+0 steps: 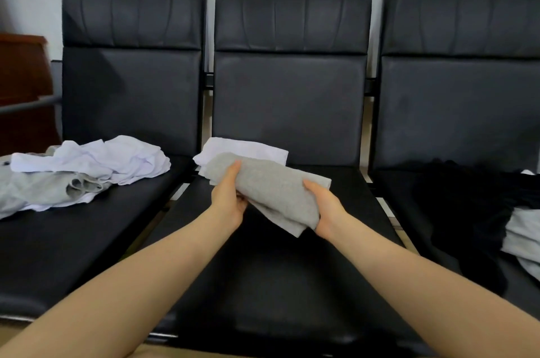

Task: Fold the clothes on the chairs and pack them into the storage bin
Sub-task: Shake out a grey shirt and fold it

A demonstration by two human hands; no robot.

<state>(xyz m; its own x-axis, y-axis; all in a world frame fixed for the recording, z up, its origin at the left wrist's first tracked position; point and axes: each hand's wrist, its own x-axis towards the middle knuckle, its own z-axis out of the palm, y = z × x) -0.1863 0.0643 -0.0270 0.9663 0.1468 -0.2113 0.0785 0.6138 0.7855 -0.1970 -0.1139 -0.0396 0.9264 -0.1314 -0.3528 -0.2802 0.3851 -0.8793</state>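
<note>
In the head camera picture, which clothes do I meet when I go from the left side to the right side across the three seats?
Loose white and grey pile on the left seat → folded grey cloth, held in both hands over the middle seat → black garment on the right seat → grey garment at the right edge.

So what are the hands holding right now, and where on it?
Both hold the folded grey garment above the middle seat: left hand grips its left edge, right hand its right, near end.

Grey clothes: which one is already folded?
The grey garment held in both hands above the middle chair; the grey ones on the left chair and right chair lie loose.
</note>
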